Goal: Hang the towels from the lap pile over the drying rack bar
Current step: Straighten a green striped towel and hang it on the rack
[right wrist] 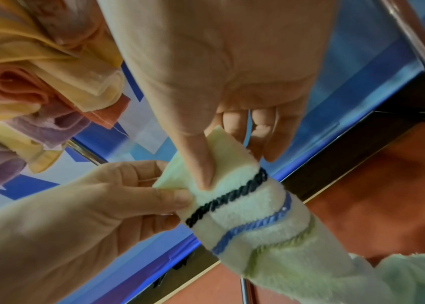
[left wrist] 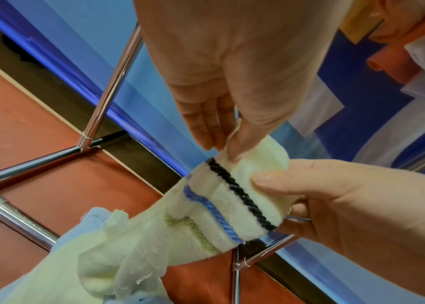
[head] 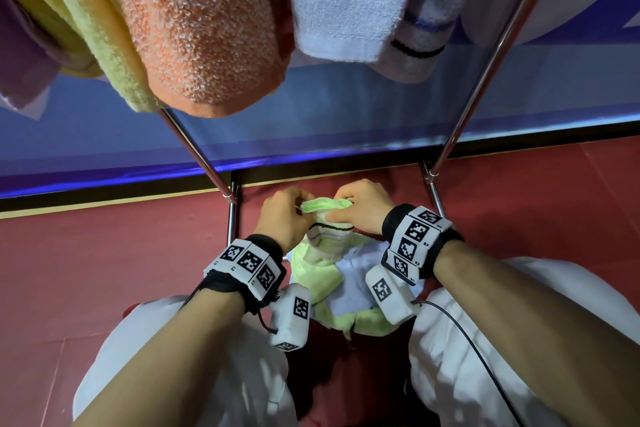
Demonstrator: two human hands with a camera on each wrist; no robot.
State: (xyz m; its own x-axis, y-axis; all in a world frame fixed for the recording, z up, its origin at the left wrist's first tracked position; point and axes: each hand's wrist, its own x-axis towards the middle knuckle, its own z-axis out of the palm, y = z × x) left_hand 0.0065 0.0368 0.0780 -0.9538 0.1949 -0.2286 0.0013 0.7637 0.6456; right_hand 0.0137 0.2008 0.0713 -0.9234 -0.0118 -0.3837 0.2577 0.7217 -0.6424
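A cream towel point(head: 327, 230) with black, blue and green stripes is held up between both hands, just above the lap pile point(head: 346, 291) of pale green and light blue towels. My left hand point(head: 298, 207) pinches the towel's top edge at its left corner, thumb on the cloth point(left wrist: 234, 148). My right hand point(head: 341, 211) pinches the same edge on the right, thumb pressed just above the black stripe point(right wrist: 202, 170). The towel's lower part trails down into the pile. The drying rack's chrome legs point(head: 199, 152) rise in front of my knees.
Overhead hang an orange towel point(head: 207, 28), a white one point(head: 346, 0), a yellow-green one point(head: 86, 31), a striped one point(head: 422, 31) and a purple one point(head: 20, 59). A second rack leg point(head: 485, 80) slants up at right. Red floor and a blue wall panel lie beyond.
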